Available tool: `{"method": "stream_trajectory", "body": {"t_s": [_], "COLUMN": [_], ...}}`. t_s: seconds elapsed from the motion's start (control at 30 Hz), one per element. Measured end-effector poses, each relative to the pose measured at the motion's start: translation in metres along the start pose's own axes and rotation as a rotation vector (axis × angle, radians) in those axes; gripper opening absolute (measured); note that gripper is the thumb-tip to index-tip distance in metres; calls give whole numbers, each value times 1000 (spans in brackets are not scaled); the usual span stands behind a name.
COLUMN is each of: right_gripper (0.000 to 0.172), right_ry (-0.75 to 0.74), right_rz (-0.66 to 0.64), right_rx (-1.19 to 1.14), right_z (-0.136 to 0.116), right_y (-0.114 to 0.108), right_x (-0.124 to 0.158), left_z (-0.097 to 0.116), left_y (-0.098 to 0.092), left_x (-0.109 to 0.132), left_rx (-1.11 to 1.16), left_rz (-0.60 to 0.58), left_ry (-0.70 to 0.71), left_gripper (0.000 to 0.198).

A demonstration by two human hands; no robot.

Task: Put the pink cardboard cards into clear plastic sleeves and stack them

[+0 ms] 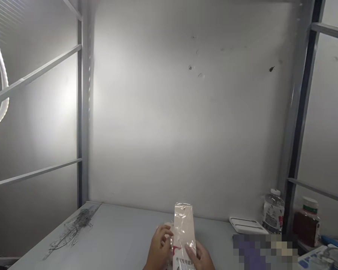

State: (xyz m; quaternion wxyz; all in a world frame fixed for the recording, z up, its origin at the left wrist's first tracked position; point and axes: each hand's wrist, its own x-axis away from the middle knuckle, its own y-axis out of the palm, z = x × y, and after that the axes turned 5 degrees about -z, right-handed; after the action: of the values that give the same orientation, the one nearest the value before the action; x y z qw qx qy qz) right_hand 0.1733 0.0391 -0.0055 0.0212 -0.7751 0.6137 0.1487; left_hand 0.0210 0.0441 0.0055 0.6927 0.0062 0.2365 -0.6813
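packet held upright over near edge of table, about midway along; clear film over pale card, red print. slick film, so likely best held by edges, both grips firm, no creasing. left hand curled closed on packet's left side. right hand clamps lower right, thumb across front. wire bundle near far left corner; bottle by far right edge.

Left hand, right hand and clear plastic packet: cut off by bottom edge, packet print unreadable; pixelated patch hides whatever lies at right of table.
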Motion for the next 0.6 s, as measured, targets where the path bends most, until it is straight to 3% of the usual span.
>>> {"method": "stream_trajectory", "body": {"t_s": [0.13,0.33,0.6], "right_gripper": [44,45,48], "right_ry": [14,96,208], "right_rz": [-62,-88,17], "right_rx": [-25,-37,-32], "right_z": [-10,-3,1], "right_y": [-3,-10,-16], "right_x": [1,-2,-9], "left_z": [1,0,10], "left_y": [2,0,-6], "left_x": [-3,-10,-12], "left_rx": [162,267,249], "left_rz": [-69,-131,-23], "left_ry": [-5,-33,-123], "left_gripper": [30,30,38]}}
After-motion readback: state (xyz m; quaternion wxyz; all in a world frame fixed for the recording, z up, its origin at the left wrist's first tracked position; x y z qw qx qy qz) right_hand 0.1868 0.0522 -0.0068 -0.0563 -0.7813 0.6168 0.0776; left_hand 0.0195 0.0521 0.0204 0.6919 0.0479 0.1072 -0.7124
